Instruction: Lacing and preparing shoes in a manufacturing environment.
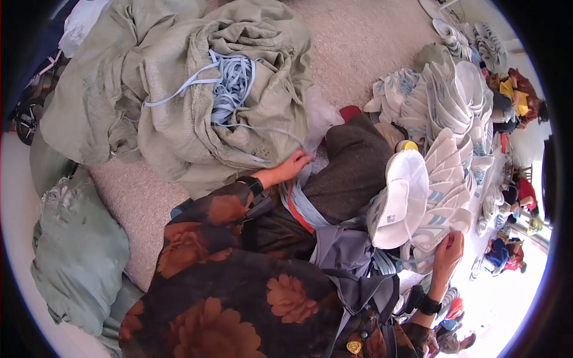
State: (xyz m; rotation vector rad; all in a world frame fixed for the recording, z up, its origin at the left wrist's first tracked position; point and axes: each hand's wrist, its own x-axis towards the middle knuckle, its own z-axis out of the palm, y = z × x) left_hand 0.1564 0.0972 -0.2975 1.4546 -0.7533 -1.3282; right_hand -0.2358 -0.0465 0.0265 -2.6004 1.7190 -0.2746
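Roughly midway: left hand [290, 167], fingers loosely spread, reaches toward straps [231, 83] in the open sack [179, 119]; right hand [447, 249] grips the white shoe-upper stack [444, 173] on the lap. Big stack built, many straps still left.

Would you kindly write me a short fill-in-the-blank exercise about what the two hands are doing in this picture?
1. The left hand reaches toward the open woven sack, which holds pale ____ straps.
2. The right hand touches a stack of ____ shoe uppers.
3. Each wrist wears a ____ band.
4. The floral sleeve covers the ____ arm.

Missing words: blue; white; black; left
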